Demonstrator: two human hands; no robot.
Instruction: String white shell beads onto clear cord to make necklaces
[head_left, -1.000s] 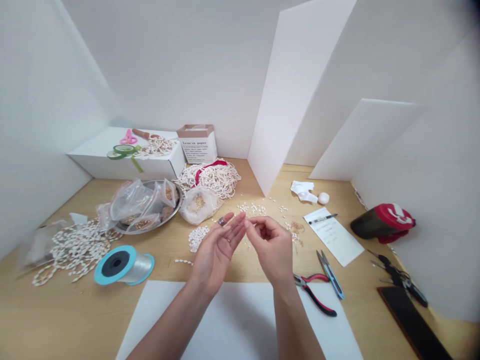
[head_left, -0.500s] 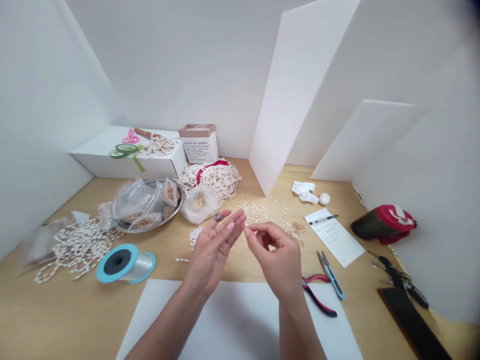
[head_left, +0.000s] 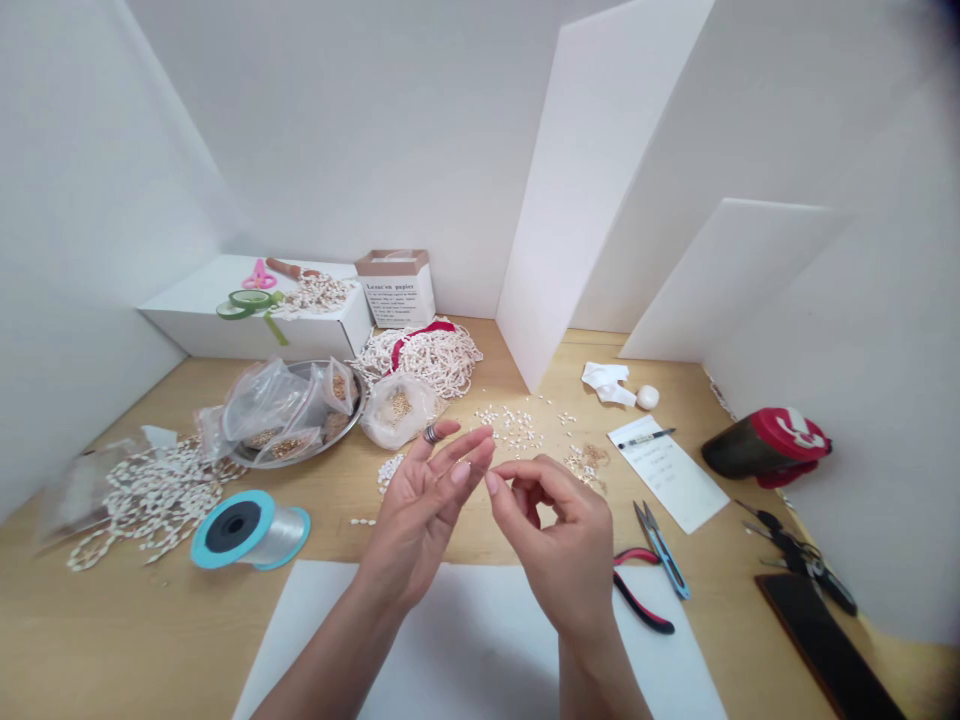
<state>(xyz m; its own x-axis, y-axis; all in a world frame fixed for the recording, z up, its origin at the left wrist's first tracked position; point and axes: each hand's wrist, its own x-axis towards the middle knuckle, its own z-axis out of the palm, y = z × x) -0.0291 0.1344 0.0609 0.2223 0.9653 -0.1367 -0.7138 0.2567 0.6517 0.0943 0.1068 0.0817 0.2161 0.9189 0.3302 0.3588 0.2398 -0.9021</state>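
My left hand [head_left: 420,520] is held palm up over the table, its thumb pressed against the forefinger and a banded ring on one finger. Close on its right, my right hand [head_left: 559,525] pinches with thumb and forefinger. A faint, hair-thin thread seems to run between the two sets of fingertips; any beads on it are too small to make out. Beyond the hands, loose white beads [head_left: 517,425] lie scattered on the wooden table, with small gold pieces [head_left: 583,465] to their right. A pile of white beads [head_left: 388,470] shows partly behind my left hand.
To the left are a spool of clear line [head_left: 281,535], bead strands [head_left: 161,495] and a metal bowl [head_left: 352,430] of bags. At right lie pliers [head_left: 641,605], thread snips [head_left: 664,550], a note sheet [head_left: 667,480], a red-lidded bottle [head_left: 739,445] and keys [head_left: 799,550].
My right hand has moved slightly right and down, and the gap between the two hands' fingertips has widened a little. The left hand has hardly shifted.
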